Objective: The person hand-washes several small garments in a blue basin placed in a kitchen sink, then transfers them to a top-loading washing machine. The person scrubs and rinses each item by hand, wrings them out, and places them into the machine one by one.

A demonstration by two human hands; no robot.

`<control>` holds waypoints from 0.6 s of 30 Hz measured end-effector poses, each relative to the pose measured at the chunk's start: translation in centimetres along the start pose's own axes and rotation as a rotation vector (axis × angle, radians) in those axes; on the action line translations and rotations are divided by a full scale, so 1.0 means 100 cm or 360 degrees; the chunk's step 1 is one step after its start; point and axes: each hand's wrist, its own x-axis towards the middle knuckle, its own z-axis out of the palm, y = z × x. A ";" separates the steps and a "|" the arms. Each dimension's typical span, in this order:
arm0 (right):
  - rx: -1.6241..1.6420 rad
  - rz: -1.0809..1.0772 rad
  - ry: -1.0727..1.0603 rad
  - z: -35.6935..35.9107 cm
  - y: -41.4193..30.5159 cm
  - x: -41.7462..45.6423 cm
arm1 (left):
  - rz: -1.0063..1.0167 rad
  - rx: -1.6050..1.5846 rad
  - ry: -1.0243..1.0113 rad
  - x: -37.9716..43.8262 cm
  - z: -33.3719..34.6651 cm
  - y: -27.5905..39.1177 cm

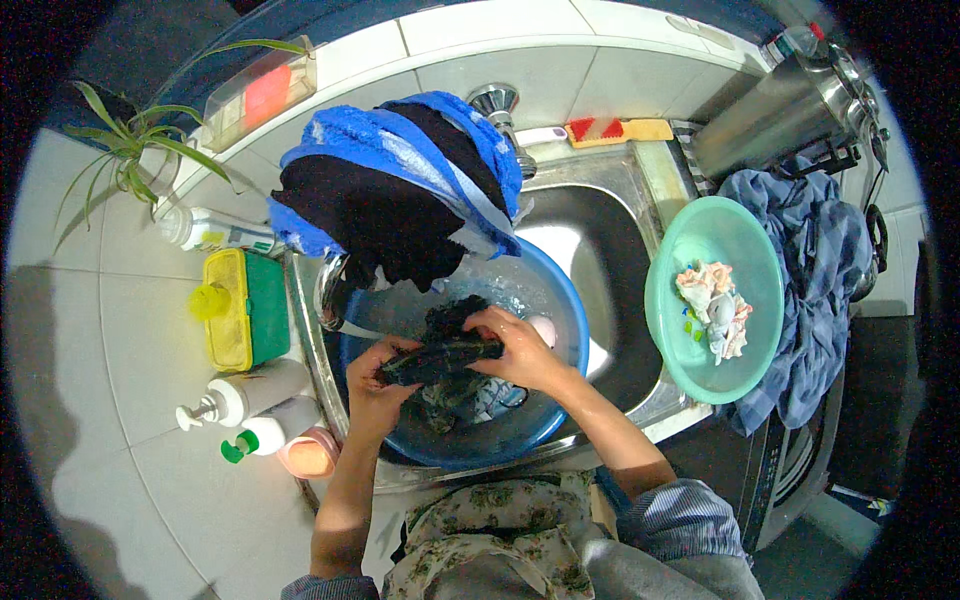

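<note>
My left hand [379, 382] and my right hand [517, 349] both grip a dark wet cloth [442, 356], one at each end, over a blue plastic basin [574, 330]. Water and more wet cloths [480, 401], some patterned, lie in the basin beneath my hands. A pale pink rounded thing [541, 330] shows beside my right hand. The basin stands in a metal sink [630, 285]. From the curved faucet [330, 292], water runs into the basin. Blue and black cloths [405, 172] are draped over the faucet and hide part of it.
A green basin [660, 300] holding small pale cloths stands at the right, beside crumpled blue fabric [810, 300]. Along the left edge are a yellow-green box [262, 307], a pump bottle [255, 394] and a green-capped bottle [281, 427]. Behind the sink lies a brush [619, 132]; a metal canister [772, 112] stands back right.
</note>
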 end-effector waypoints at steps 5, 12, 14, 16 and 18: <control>-0.0489 0.0262 -0.0087 0.024 0.053 0.000 | 0.0224 -0.0163 -0.0102 -0.005 0.016 0.039; 0.0220 0.0772 0.0551 -0.013 0.074 0.025 | 0.0107 0.0660 0.0415 -0.005 -0.022 0.047; 0.0352 0.0790 0.0701 -0.024 0.075 0.031 | 0.0108 0.1099 0.0525 0.005 -0.032 0.014; -0.0092 0.0787 0.0644 -0.022 0.080 0.033 | 0.0099 0.1586 0.0501 0.024 -0.042 -0.034; -0.0730 0.0554 0.0432 -0.003 0.092 0.032 | 0.0184 0.1963 0.0409 0.036 -0.041 -0.098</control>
